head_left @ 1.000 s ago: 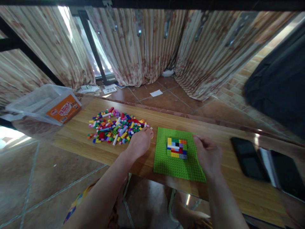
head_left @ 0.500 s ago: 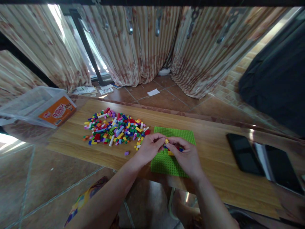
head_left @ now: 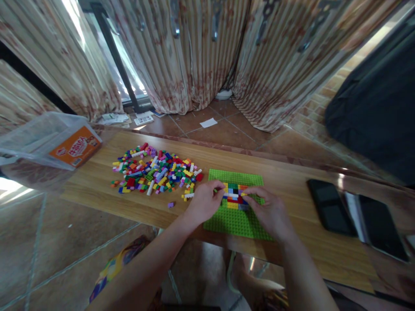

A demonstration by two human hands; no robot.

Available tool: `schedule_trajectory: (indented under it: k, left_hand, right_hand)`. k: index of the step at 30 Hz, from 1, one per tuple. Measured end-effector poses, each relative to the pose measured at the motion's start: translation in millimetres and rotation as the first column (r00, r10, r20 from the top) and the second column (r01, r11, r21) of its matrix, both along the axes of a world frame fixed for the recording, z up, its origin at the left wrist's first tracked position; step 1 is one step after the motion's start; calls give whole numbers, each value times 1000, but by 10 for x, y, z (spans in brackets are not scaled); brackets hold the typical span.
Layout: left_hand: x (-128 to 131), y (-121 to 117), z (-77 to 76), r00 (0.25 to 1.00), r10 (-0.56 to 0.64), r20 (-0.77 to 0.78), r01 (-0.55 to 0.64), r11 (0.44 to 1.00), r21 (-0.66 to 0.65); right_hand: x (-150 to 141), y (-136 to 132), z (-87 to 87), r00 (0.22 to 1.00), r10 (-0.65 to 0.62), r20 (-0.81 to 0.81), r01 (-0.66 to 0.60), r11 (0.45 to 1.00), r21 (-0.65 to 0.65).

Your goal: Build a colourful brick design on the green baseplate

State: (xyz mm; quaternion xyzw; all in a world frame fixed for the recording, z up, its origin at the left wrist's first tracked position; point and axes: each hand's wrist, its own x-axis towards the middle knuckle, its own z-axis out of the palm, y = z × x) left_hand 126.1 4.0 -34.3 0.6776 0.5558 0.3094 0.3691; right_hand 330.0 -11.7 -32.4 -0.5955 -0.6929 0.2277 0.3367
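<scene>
On the green baseplate point(head_left: 233, 224) lies a flat cluster of toy bricks point(head_left: 232, 200) in yellow, white, red, blue, dark green and orange. My right hand point(head_left: 270, 209) pinches a small yellow brick point(head_left: 244, 194) at the cluster's right side. At the left side is my left hand point(head_left: 205, 199), thumb and forefinger closed near the bricks' edge; what they hold, if anything, is hidden. To the left spreads a heap of loose bricks point(head_left: 158, 172) in many colours, with a single purple brick point(head_left: 170, 204) apart from it.
A clear plastic bin point(head_left: 42, 138) with an orange label stands beyond the wooden table's point(head_left: 285, 190) left end. Two dark phone-like devices, one of them a black slab point(head_left: 332, 207), lie on the right. Patterned curtains point(head_left: 194, 65) hang behind.
My hands have moved apart from their meeting point over the baseplate, uncovering the brick cluster. The right hand has shifted right with a small yellow brick in its fingers.
</scene>
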Motion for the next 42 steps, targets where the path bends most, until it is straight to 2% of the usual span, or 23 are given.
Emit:
schedule_trajectory:
  k: [4, 8, 14, 21, 30, 42]
  left_hand:
    - [5, -18, 19, 996, -16, -85, 17, 1000, 14]
    - [3, -5, 8, 995, -29, -95, 30, 1000, 9]
    - [1, 1, 18, 994, -38, -98, 40, 999, 16]
    - [11, -13, 11, 995, -32, -92, 33, 999, 16]
    - [16, -16, 17, 997, -32, -72, 34, 999, 20]
    - [19, -13, -20, 996, -37, -80, 38, 999, 16]
  right_hand:
    - [-43, 24, -41, 994, 77, 74, -82, 995, 58]
    - [-43, 44, -84, 989, 70, 127, -81, 993, 81]
    - [-39, 41, -128, 990, 61, 123, -70, 995, 68]
    - [-15, 46, -112, 997, -10, 72, 9, 1000, 19]
    - [1, 71, -110, 995, -91, -35, 86, 990, -108]
    - [-47, 99, -121, 991, -136, -5, 134, 981, -137]
